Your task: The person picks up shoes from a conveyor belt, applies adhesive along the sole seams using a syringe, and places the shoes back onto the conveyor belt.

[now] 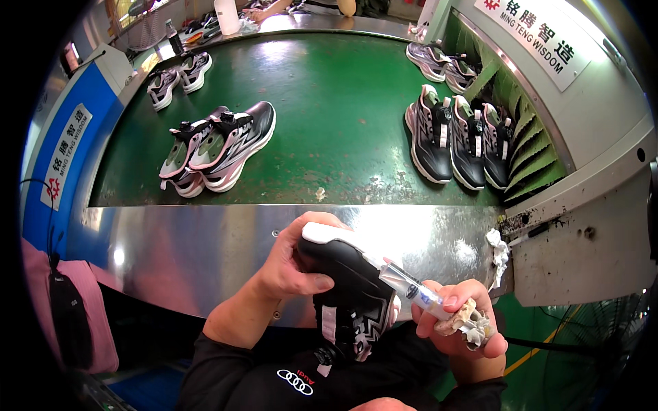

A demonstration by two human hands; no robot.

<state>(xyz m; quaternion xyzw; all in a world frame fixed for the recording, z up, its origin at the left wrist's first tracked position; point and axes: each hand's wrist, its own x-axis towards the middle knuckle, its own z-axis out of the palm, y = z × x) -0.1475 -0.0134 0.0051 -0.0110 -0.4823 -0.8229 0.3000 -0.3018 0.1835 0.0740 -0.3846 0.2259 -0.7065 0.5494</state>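
Observation:
My left hand [288, 264] grips a black sneaker [339, 274] by its toe end. The shoe's white sole faces away from me, and its pull tabs and lacing dial hang toward my lap. In my right hand [490, 342] is a clear syringe [404, 282], slanted up and left. The nozzle meets the shoe near the seam between sole and upper; whether it touches cannot be made out. A dirty, crumpled wad of tissue [467, 323] is also held in the right hand, against the syringe's rear end.
Beyond the metal ledge [185, 236] runs a green conveyor belt [336, 116] carrying several sneakers, some at left [233, 147], others at right [432, 137] beside green curtain strips [528, 137]. Crumpled white paper [498, 255] lies at the ledge's right end. Another person's hand [264, 12] shows far off.

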